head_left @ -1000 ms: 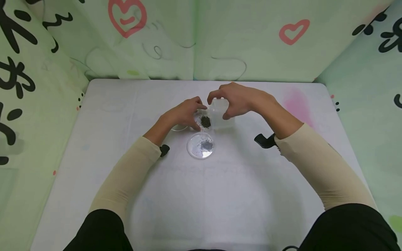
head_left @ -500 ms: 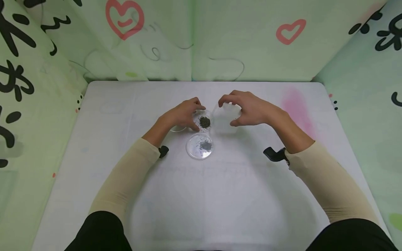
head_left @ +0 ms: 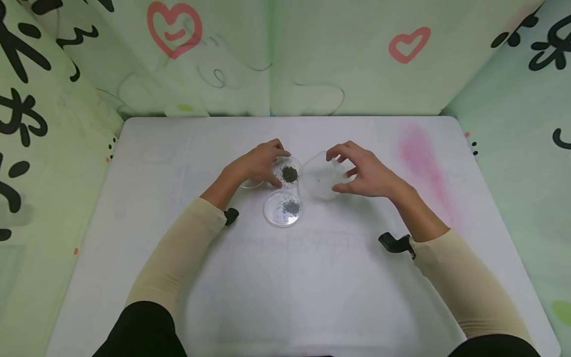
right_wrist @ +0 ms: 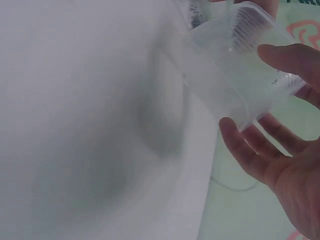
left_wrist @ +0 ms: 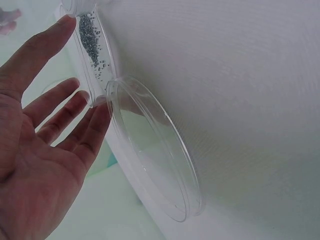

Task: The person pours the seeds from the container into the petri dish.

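Observation:
My left hand (head_left: 260, 161) holds a clear petri dish (head_left: 285, 162) with dark green-black granules heaped in it, thumb at the near side and fingers at the far side. In the left wrist view the granules (left_wrist: 90, 40) lie past the thumb tip. My right hand (head_left: 368, 171) grips a clear, ribbed plastic tub (right_wrist: 220, 65), tilted on its side above the cloth just right of that dish. Some small specks cling inside it. The thumb is on one side of the tub and the fingers on the other.
A second petri dish (head_left: 272, 210) with grey grains sits directly in front of the first. Beneath the left wrist stands a third clear dish (left_wrist: 145, 145), partly hidden in the head view. White cloth covers the table (head_left: 285, 282); green patterned curtains (head_left: 348, 59) enclose its back and sides.
My right hand has moved right and toward me with the tub, away from the granule dish. The left hand and the dishes stay in place.

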`<move>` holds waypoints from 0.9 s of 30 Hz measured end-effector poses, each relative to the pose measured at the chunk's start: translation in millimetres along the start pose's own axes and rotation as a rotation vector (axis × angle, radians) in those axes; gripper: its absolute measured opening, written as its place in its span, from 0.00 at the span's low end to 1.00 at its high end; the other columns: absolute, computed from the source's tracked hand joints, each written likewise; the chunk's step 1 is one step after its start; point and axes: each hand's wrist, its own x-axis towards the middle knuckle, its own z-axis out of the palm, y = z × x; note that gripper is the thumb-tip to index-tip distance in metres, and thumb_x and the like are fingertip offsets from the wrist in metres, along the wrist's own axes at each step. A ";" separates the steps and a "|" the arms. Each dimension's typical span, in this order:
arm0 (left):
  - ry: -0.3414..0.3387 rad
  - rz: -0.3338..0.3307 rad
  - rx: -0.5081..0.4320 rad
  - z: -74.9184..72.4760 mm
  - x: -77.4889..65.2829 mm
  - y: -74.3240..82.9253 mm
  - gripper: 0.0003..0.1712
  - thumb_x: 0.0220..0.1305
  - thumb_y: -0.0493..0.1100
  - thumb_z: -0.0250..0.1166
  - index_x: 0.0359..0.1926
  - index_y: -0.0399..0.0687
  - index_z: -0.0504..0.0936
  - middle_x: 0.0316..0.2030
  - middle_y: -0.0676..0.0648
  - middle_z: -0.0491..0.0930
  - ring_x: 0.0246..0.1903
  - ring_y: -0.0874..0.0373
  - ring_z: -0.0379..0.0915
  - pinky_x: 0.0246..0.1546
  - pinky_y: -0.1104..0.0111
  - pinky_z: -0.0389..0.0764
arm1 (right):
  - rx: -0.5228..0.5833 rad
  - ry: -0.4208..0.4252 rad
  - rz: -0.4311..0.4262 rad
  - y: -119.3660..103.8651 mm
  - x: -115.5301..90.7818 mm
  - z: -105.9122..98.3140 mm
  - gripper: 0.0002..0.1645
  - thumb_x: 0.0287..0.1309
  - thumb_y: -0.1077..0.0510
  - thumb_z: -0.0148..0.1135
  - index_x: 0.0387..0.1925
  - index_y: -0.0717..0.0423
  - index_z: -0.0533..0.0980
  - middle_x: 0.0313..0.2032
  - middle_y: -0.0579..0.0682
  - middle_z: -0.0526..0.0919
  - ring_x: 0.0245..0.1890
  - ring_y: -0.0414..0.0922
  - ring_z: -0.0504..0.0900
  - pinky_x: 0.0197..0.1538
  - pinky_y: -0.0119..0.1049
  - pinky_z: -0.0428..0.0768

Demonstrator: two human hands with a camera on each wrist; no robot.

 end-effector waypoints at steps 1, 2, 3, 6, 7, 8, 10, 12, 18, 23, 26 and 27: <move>0.000 0.000 -0.001 0.1 0.0 -0.1 0.50 0.49 0.44 0.84 0.73 0.41 0.73 0.64 0.41 0.69 0.64 0.46 0.68 0.69 0.56 0.70 | 0.011 0.017 0.004 2.1 -2.0 2.3 0.39 0.47 0.63 0.81 0.61 0.48 0.74 0.57 0.50 0.76 0.59 0.56 0.77 0.48 0.52 0.87; 0.001 0.000 -0.002 0.1 0.1 -0.1 0.50 0.49 0.44 0.85 0.73 0.41 0.73 0.64 0.41 0.69 0.64 0.46 0.68 0.69 0.56 0.70 | 0.025 0.033 0.009 3.9 -4.0 4.4 0.39 0.47 0.64 0.81 0.61 0.48 0.73 0.57 0.50 0.75 0.60 0.57 0.77 0.48 0.53 0.87; 0.002 0.001 -0.001 0.1 0.1 -0.2 0.50 0.49 0.45 0.85 0.73 0.42 0.73 0.63 0.41 0.69 0.64 0.46 0.68 0.69 0.56 0.70 | 0.036 0.049 0.012 5.6 -5.7 6.4 0.39 0.47 0.64 0.81 0.61 0.48 0.73 0.57 0.49 0.75 0.60 0.57 0.77 0.48 0.53 0.87; 0.001 0.001 0.000 0.7 0.5 -1.0 0.50 0.49 0.45 0.85 0.73 0.42 0.73 0.63 0.41 0.69 0.64 0.46 0.68 0.69 0.57 0.70 | 0.061 0.082 0.024 9.5 -10.8 11.1 0.40 0.47 0.64 0.81 0.61 0.49 0.72 0.57 0.50 0.74 0.60 0.56 0.78 0.48 0.53 0.88; 0.002 0.002 0.000 1.0 0.8 -1.3 0.50 0.49 0.45 0.85 0.73 0.42 0.73 0.63 0.41 0.69 0.64 0.46 0.68 0.69 0.57 0.70 | 0.068 0.091 0.027 11.1 -12.5 12.4 0.40 0.47 0.64 0.82 0.61 0.50 0.72 0.57 0.50 0.74 0.60 0.56 0.78 0.48 0.53 0.88; 0.002 0.003 -0.001 1.2 1.0 -1.5 0.50 0.49 0.45 0.84 0.73 0.42 0.73 0.63 0.42 0.69 0.64 0.47 0.68 0.69 0.57 0.71 | 0.074 0.097 0.029 12.6 -14.1 13.6 0.40 0.48 0.64 0.82 0.61 0.51 0.71 0.57 0.51 0.73 0.61 0.56 0.78 0.48 0.53 0.88; 0.004 0.002 -0.002 1.6 1.2 -1.9 0.50 0.49 0.45 0.84 0.73 0.42 0.73 0.64 0.42 0.69 0.64 0.47 0.68 0.69 0.57 0.71 | 0.090 0.106 0.027 16.3 -17.5 16.1 0.41 0.48 0.65 0.81 0.61 0.54 0.70 0.58 0.52 0.73 0.61 0.56 0.77 0.49 0.54 0.87; 0.005 0.002 -0.001 1.8 1.3 -2.0 0.50 0.49 0.45 0.84 0.73 0.42 0.73 0.64 0.42 0.69 0.64 0.47 0.68 0.69 0.57 0.71 | 0.113 0.115 0.031 20.3 -20.5 18.7 0.41 0.48 0.65 0.81 0.62 0.56 0.70 0.58 0.52 0.73 0.62 0.56 0.76 0.50 0.54 0.87; 0.006 -0.006 -0.001 1.9 1.6 -1.7 0.51 0.49 0.45 0.85 0.73 0.42 0.73 0.64 0.42 0.68 0.65 0.47 0.68 0.70 0.57 0.70 | 0.155 0.123 0.053 30.1 -26.7 27.1 0.39 0.45 0.67 0.83 0.58 0.56 0.70 0.62 0.54 0.76 0.62 0.55 0.74 0.51 0.54 0.87; 0.005 -0.007 0.000 2.5 2.5 -1.8 0.51 0.49 0.46 0.85 0.73 0.43 0.73 0.64 0.43 0.68 0.65 0.47 0.68 0.70 0.57 0.70 | 0.141 0.135 0.064 33.3 -28.1 32.2 0.43 0.43 0.67 0.84 0.60 0.52 0.70 0.63 0.51 0.75 0.61 0.57 0.75 0.53 0.57 0.86; 0.003 -0.015 0.003 2.9 2.5 -1.6 0.51 0.49 0.46 0.85 0.74 0.43 0.72 0.64 0.43 0.68 0.65 0.47 0.67 0.70 0.57 0.70 | 0.126 0.142 0.060 34.4 -27.7 34.2 0.49 0.41 0.67 0.85 0.65 0.50 0.69 0.64 0.51 0.74 0.60 0.58 0.77 0.52 0.57 0.86; 0.002 -0.019 0.003 3.0 2.2 -1.4 0.51 0.50 0.46 0.85 0.74 0.43 0.72 0.64 0.43 0.68 0.65 0.47 0.67 0.70 0.57 0.70 | 0.121 0.142 0.058 34.8 -27.5 34.9 0.51 0.41 0.67 0.85 0.67 0.49 0.68 0.64 0.52 0.74 0.60 0.58 0.77 0.52 0.57 0.86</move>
